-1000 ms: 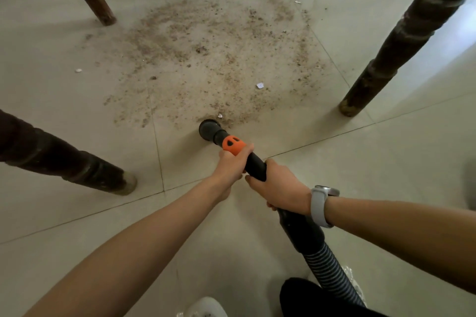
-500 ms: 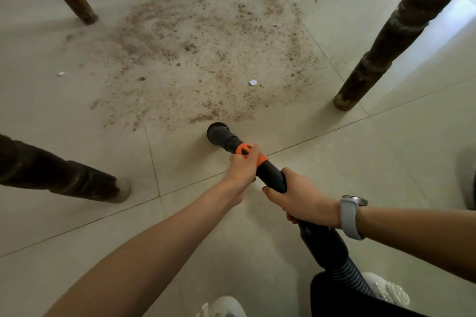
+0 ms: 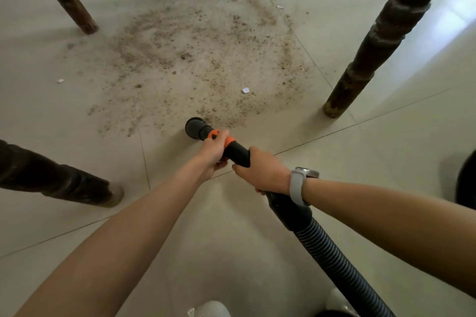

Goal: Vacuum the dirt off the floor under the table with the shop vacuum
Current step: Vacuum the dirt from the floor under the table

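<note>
Gripping the wand (image 3: 238, 153) with both hands: left hand (image 3: 213, 152) curled round the orange collar, right hand (image 3: 262, 171) wrapped behind it. Nozzle (image 3: 195, 127) now shifted left along the near edge of the dirt (image 3: 195, 59), touching floor (image 3: 77, 213). Near strip looks cleaner; most dirt remaining between the table legs (image 3: 371, 44).

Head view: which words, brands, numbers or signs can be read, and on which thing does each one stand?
None can be read.
Orange collar of the vacuum nozzle: a dark mark, too small to read.
Watch: no text shows.
</note>
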`<state>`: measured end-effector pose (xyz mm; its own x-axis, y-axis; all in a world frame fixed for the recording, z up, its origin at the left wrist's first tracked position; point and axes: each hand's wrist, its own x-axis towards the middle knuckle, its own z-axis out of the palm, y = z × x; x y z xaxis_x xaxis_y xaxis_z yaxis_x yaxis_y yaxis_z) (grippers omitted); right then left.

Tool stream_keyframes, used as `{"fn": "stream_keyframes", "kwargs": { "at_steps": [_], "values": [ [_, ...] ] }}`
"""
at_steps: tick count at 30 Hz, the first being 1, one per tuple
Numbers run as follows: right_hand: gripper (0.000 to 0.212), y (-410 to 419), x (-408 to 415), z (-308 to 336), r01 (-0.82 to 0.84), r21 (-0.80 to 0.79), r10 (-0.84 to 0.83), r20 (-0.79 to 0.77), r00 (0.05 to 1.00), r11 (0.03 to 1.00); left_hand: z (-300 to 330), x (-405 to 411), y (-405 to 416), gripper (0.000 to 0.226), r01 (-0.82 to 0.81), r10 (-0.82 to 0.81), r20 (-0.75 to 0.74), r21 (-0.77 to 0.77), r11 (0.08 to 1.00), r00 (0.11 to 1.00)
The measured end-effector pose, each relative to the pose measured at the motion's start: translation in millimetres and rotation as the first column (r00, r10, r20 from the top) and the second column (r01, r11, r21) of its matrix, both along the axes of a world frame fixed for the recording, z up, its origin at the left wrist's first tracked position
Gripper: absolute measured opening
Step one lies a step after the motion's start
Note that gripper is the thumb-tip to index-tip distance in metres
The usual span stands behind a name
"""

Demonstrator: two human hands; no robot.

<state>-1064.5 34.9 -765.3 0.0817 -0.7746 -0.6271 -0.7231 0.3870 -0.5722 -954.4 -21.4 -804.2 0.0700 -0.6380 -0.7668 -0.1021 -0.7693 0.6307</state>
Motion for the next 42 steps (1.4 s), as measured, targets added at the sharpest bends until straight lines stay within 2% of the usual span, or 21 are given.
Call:
{"fn": "stream_keyframes", "kwargs": {
  "at_steps": [8,12,17,24,30,32,35,38,42],
  "values": [
    [0.025,27.0,-61.8,-0.5,0.188,0.021,-0.188,0.001,0.982,0.982,10.8,-74.5,19.0,0.017,0.132,-0.133,-0.038,-0.022,0.991,0.99],
    [0.023,37.1,-72.6,-1.6,0.221,0.009,-0.221,0.009,0.975,0.975,11.0,-87.7,24.8,0.022,0.154,-0.155,-0.04,-0.033,0.988,0.987],
    [0.024,40.6,-63.9,-8.1,0.137,-0.078,-0.145,-0.1,0.984,0.987,7.1,-78.3,27.9,0.018,0.112,-0.112,-0.004,-0.027,0.993,0.994],
    [0.017,33.8,-41.1,-11.2,0.006,-0.01,-0.005,0.061,0.998,1.0,1.4,-43.6,34.6,0.019,-0.024,0.025,0.079,-0.015,1.0,0.997],
    [0.016,34.4,-38.4,-11.3,-0.002,-0.021,0.004,0.063,0.998,1.0,-0.1,-43.3,42.1,0.02,-0.079,0.083,0.08,-0.044,0.996,0.993],
    [0.02,32.9,-48.8,-9.7,0.029,-0.013,-0.028,0.056,0.998,0.999,0.6,-54.5,40.2,0.035,-0.051,0.055,0.069,-0.055,0.997,0.996],
    [0.023,32.1,-73.6,-5.5,0.121,-0.011,-0.12,0.028,0.992,0.993,8.4,-82.9,33.7,0.062,0.083,-0.079,0.055,-0.073,0.994,0.995],
    [0.014,39.4,-104.0,-1.1,0.24,0.02,-0.241,0.055,0.969,0.971,13.9,-118.4,31.5,0.061,0.211,-0.21,0.019,-0.08,0.974,0.977],
    [0.017,59.2,-140.5,4.3,0.372,0.017,-0.372,0.006,0.928,0.928,15.0,-165.9,42.0,0.068,0.355,-0.356,0.006,-0.091,0.93,0.934]
  ]
}}
